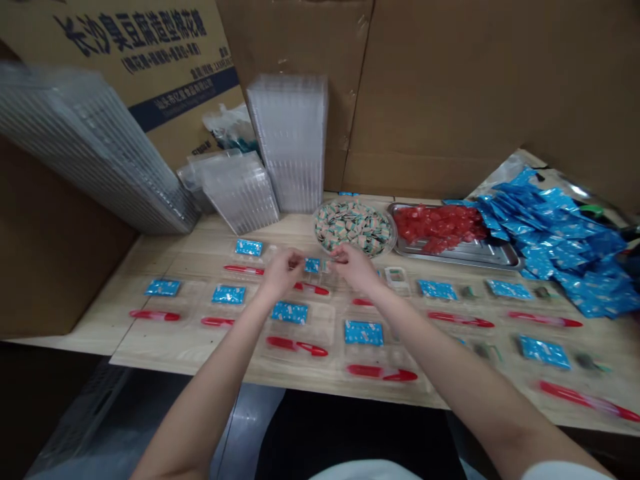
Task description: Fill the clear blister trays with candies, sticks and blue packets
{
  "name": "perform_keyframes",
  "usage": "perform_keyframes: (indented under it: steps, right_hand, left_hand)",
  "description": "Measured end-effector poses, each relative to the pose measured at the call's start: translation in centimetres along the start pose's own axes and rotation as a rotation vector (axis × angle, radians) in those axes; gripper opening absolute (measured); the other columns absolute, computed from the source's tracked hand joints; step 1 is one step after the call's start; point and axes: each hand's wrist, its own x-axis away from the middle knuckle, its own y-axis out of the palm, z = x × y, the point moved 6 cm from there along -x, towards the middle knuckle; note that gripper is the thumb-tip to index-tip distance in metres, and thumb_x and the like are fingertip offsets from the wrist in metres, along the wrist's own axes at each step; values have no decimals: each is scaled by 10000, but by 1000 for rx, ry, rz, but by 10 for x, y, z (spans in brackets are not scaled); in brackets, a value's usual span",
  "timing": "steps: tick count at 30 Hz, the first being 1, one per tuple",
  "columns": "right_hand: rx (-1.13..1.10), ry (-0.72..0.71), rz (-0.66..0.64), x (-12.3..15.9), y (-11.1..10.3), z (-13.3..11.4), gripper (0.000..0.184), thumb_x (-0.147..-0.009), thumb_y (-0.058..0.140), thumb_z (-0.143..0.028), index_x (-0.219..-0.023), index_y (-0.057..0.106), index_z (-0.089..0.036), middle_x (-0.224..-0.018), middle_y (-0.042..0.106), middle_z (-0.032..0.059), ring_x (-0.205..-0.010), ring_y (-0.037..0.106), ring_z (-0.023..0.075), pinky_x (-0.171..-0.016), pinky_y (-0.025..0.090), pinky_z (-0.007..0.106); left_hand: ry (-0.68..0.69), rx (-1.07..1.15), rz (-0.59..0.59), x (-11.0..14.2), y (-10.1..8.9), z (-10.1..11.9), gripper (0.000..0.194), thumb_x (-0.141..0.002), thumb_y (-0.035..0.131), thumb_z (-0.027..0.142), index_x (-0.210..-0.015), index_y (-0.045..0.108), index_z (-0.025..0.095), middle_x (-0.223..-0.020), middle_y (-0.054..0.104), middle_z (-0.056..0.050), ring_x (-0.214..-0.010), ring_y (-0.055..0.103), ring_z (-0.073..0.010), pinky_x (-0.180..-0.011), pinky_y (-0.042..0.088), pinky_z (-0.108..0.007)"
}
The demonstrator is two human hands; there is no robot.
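My left hand is closed, its fingertips pinched together at the left of a small blue packet. What it holds, if anything, is too blurred to name. My right hand reaches in from the other side, thumb and finger pinched near the packet; a tiny item at its tips cannot be made out. The packet lies in a clear plastic tray, with a red pen-shaped item below it. Just behind my right hand stands a round clear tub full of small beige-and-green pieces.
Several clear trays with blue packets and red pen-shaped items cover the table. Stacked clear trays stand behind. A metal tray holds red pieces; blue packets are heaped right. Cardboard walls the back.
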Motion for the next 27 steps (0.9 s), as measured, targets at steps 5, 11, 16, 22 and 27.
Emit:
perform_keyframes:
  steps: [5,11,16,22,27]
  right_hand:
    - [447,-160,124,10,22,-3,113,-792,542,-173,-862,630,-182,-809,677,52,-750,616,173,-663,407,264]
    - [704,-131,67,16,36,-12,165,-839,503,-200,-845,665,-172,-822,681,108,-767,617,208,-669,404,285]
    - [873,-262,82,18,39,-15,195,-823,493,-148,-784,684,-151,-830,638,140,-864,561,245,-777,408,333]
    - [913,-321,82,18,40,-10,219,-834,459,-132,-877,673,-116,-940,586,163,-939,501,276,-814,393,358]
    - [835,-375,-30,12,38,-16,184,-827,500,-151,-815,683,-149,-854,626,106,-893,546,228,-797,402,298]
  left_hand:
    - [214,-380,-93,13,2,-11,215,-729,511,110,-853,665,195,-897,659,-53,-895,590,-199,-873,438,-341]
    - [241,-626,-132,22,5,-5,334,-794,470,132,-1078,624,219,-990,639,-65,-925,585,-197,-837,442,-302]
    - [261,-854,-156,25,13,-3,368,-852,405,172,-1152,603,251,-945,592,-93,-876,557,-234,-742,425,-322]
    - [303,-907,-189,29,19,-2,353,-863,385,163,-1127,614,210,-991,562,-109,-925,519,-251,-766,405,-329]
    - [316,-936,-219,30,21,-1,355,-856,382,140,-1119,611,203,-1000,569,-109,-943,525,-257,-771,420,-337]
